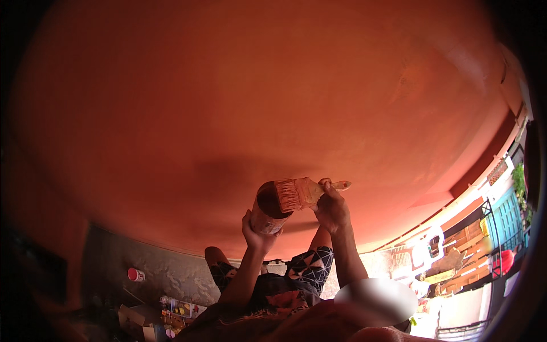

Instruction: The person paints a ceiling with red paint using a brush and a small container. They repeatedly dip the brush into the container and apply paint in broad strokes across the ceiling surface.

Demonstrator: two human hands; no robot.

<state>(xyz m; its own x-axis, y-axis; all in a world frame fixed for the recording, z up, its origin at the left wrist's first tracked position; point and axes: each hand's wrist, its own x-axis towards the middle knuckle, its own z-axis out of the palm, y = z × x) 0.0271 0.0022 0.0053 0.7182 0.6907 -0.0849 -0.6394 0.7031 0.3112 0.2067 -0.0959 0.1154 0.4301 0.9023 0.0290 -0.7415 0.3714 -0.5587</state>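
Observation:
My left hand (259, 236) is wrapped round a paint container (266, 220), tilted so that its dark round opening shows. In my right hand (332, 210) is a wide paintbrush (307, 192), gripped by its pale wooden handle. Orange-red paint coats the bristles, which lie across the right side of the container's mouth. From this angle I cannot tell whether they touch the rim. Both hands are in front of a large orange-red wall (245, 97), and a shadow falls on it behind them.
On the grey floor (171, 271) to the left stands a small red and white bucket (135, 275). Below it are an open cardboard box (137, 319) and a tray of small items (183, 308). At the right are wooden planks (464, 256), a white chair (436, 242) and a blue gate (507, 214).

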